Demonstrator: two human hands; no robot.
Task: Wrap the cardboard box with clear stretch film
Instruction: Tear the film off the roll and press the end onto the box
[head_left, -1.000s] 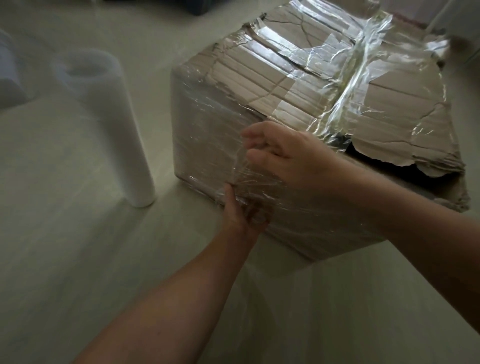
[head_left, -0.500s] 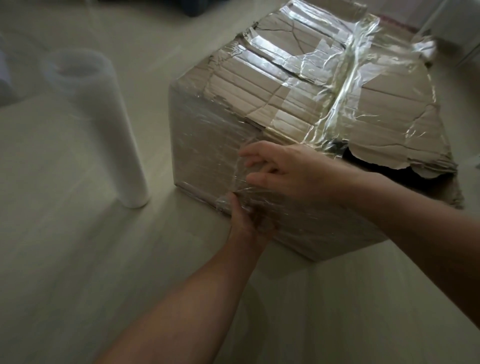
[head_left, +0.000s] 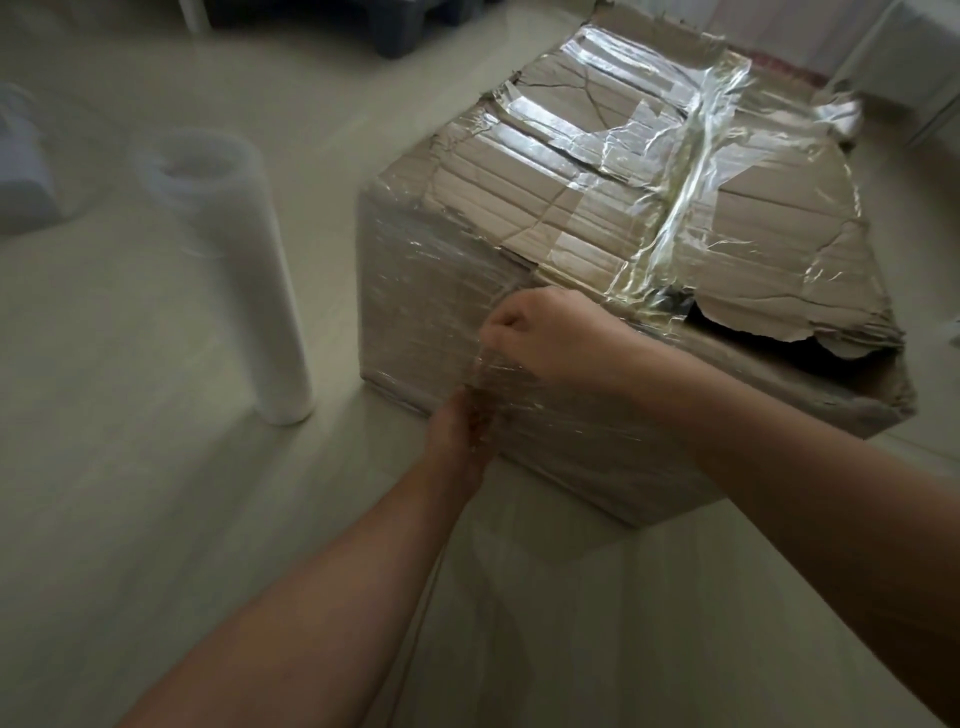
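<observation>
Right hand (head_left: 545, 338), open and flat a second ago, now pinches film (head_left: 488, 364) on box (head_left: 623, 218) near side; left hand (head_left: 460, 436) grips film below. Loose end being gathered.

The picture is dim and soft. Glare shines on the stretch film (head_left: 685, 197) at upper right. The film roll (head_left: 228, 280) at left is blurred; edges bend.

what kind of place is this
Probably an indoor packing or storage room, worked at floor level: the cardboard box and film roll stand on a bare pale floor, with white furniture legs behind.
</observation>
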